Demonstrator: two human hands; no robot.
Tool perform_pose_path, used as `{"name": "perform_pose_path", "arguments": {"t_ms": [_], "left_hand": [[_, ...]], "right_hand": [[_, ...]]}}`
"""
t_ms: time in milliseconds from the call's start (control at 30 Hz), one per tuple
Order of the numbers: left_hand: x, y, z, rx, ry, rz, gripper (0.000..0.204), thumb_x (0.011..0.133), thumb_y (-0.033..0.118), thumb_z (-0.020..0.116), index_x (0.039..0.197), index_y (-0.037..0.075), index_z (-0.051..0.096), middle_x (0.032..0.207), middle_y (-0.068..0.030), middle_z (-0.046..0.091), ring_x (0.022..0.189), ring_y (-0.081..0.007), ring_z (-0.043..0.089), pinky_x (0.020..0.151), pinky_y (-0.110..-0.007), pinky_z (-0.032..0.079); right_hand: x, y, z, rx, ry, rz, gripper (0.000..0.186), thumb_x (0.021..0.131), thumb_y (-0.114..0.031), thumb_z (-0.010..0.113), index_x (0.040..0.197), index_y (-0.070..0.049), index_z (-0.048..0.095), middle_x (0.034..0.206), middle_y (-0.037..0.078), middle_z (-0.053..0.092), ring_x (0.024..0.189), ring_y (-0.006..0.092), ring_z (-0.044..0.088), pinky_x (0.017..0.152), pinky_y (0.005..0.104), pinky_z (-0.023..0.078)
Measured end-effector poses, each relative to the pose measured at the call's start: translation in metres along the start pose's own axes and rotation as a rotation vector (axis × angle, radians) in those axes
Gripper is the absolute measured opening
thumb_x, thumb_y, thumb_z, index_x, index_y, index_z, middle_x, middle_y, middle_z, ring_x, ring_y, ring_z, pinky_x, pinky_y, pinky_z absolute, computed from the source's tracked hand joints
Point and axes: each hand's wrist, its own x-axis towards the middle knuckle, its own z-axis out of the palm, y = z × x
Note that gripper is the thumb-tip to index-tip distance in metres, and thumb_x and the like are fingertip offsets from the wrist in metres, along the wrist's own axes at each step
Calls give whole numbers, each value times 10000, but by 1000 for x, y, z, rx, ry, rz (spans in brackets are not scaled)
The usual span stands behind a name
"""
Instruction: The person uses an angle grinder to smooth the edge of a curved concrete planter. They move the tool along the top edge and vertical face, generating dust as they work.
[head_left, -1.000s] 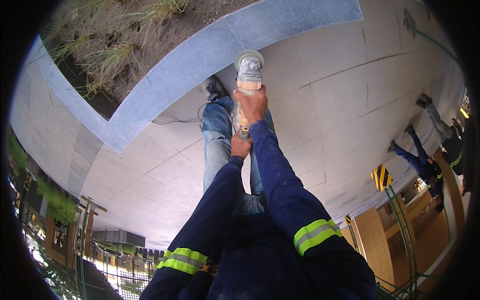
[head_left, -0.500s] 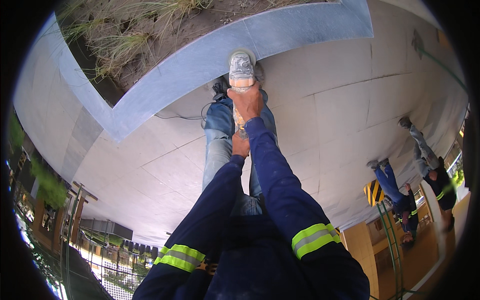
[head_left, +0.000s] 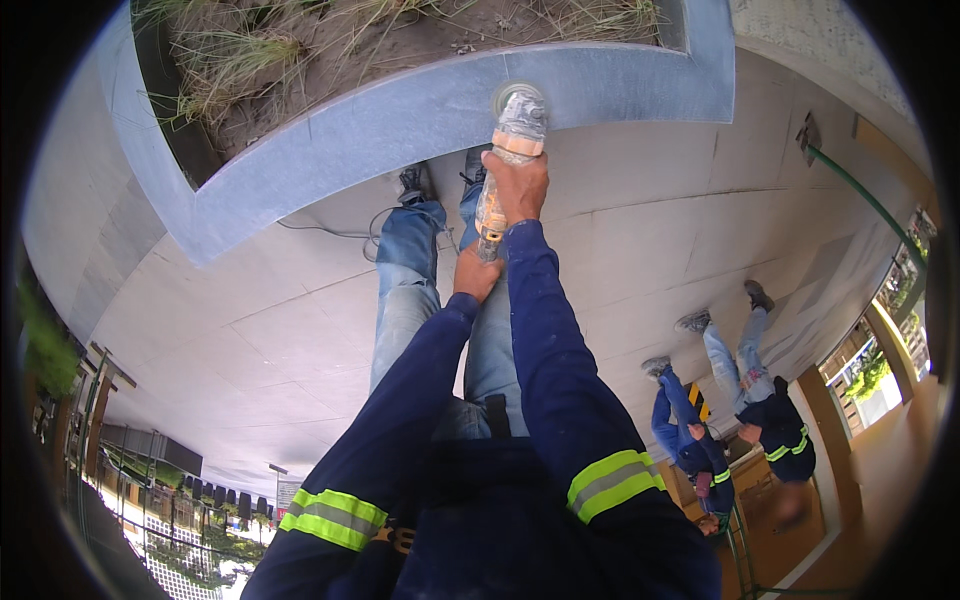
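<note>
A dust-covered orange and grey angle grinder [head_left: 520,128] has its pale disc on the blue-grey stone border [head_left: 350,125], near the top middle. My right hand [head_left: 516,185] is wrapped round the grinder's body, just behind its head. Lower down, my left hand [head_left: 475,268] grips the rear end of the tool. A thin cable [head_left: 330,227] runs loosely over the paving beside my jeans and shoes. Part of the disc is hidden under the tool's head.
Inside the border is a bed of soil and dry grass [head_left: 380,35]. Two people [head_left: 775,430] in reflective navy tops are on the paving [head_left: 620,250] at lower right, near a yellow-black striped board [head_left: 698,400]. A green pole [head_left: 865,200] stands at right; railings and plants line the left edge.
The grinder, held in both hands, has shifted slightly up and right along the border. The view has shifted, and the two people have moved leftward in it.
</note>
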Motion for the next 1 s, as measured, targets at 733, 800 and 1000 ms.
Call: {"name": "perform_pose_path", "arguments": {"t_ms": [733, 800, 1000], "left_hand": [[-20, 6, -18, -189, 122, -5, 307, 880, 146, 765, 1130, -26, 722, 1003, -152, 798, 915, -245, 760, 848, -366, 566], [-10, 13, -12, -84, 92, 2, 329, 855, 143, 743, 1138, -23, 717, 994, -214, 782, 937, -338, 759, 855, -403, 567], [11, 29, -6, -1, 127, -2, 348, 826, 145, 707, 1136, -13, 708, 995, -272, 760, 972, -443, 738, 863, -460, 562]], "right_hand": [[-33, -26, 33, -170, -103, -10, 659, 704, -336, 925, 1179, 16, 634, 1089, 230, 764, 1001, 395, 757, 901, 475, 580], [-13, -19, 20, -35, -79, -47, 621, 721, -275, 916, 1194, 21, 645, 1099, 211, 761, 991, 351, 754, 894, 449, 579], [5, -41, 16, 117, -124, -77, 586, 729, -208, 909, 1205, 31, 664, 1113, 185, 754, 985, 303, 741, 893, 418, 575]]}}
